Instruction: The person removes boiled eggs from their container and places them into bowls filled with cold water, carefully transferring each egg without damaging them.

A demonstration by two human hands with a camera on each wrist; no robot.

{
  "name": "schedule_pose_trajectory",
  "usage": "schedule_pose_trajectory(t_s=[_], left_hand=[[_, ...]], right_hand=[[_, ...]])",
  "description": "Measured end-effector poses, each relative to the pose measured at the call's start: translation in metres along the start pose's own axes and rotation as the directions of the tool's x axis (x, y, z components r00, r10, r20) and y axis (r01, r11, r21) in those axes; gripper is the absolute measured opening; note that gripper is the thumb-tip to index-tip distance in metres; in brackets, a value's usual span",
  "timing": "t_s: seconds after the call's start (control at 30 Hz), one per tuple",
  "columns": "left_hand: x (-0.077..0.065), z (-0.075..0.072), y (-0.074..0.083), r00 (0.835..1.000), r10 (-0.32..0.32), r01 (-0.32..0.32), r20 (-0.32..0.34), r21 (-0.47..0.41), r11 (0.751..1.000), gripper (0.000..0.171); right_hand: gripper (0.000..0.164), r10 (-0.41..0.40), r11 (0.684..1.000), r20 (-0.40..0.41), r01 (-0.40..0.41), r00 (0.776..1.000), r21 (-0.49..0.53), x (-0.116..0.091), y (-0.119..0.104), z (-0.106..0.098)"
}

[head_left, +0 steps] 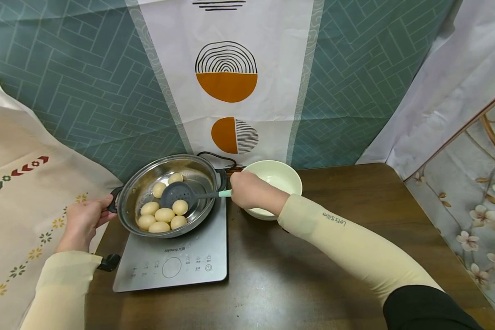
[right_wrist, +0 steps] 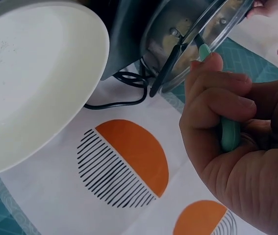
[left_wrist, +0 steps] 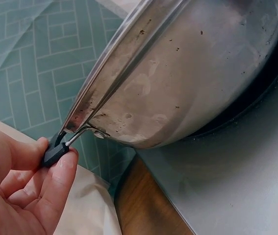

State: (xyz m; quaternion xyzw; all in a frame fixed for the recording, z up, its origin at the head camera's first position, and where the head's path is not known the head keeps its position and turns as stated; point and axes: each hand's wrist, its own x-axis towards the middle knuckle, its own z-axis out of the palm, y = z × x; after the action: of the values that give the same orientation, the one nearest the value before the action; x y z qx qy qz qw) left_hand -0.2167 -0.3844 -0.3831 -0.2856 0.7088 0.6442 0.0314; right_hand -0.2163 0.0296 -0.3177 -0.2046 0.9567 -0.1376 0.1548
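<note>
My left hand (head_left: 81, 221) pinches the black side handle (left_wrist: 55, 152) of a steel pan (head_left: 200, 176) between thumb and fingers. Inside the pan lie several pale yellow eggs (head_left: 164, 214), mostly gathered toward its near left side. My right hand (head_left: 249, 190) grips the mint-green handle (right_wrist: 230, 134) of a dark grey slotted spoon (head_left: 174, 193), its head reaching into the pan among the eggs. One egg (head_left: 180, 207) overlaps the near edge of the spoon's head. Below my right forearm and hand, a pale green bowl (head_left: 282, 176) is partly covered from sight.
The pan is over a silver induction cooktop (head_left: 195, 256) on a dark wooden table (head_left: 272, 275). A black cord (head_left: 218, 156) runs behind, near the bowl. Patterned cloth (head_left: 346, 114) hangs along the back, with more cloth on both sides.
</note>
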Motion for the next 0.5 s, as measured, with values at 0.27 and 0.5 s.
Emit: schedule_pose_trajectory(t_s=[0.27, 0.5], left_hand=[[0.0004, -0.0013, 0.0018, 1.000, -0.011, 0.011, -0.013, 0.029, 1.000, 0.013], [-0.0003, -0.0003, 0.0001, 1.000, -0.011, 0.011, -0.006, 0.006, 1.000, 0.013]], right_hand=[[0.018, 0.020, 0.998, -0.014, -0.019, 1.000, 0.052, -0.0010, 0.0066, -0.0040], [0.029, 0.031, 0.997, -0.015, -0.030, 0.999, 0.076, -0.0040, 0.0104, -0.0087]])
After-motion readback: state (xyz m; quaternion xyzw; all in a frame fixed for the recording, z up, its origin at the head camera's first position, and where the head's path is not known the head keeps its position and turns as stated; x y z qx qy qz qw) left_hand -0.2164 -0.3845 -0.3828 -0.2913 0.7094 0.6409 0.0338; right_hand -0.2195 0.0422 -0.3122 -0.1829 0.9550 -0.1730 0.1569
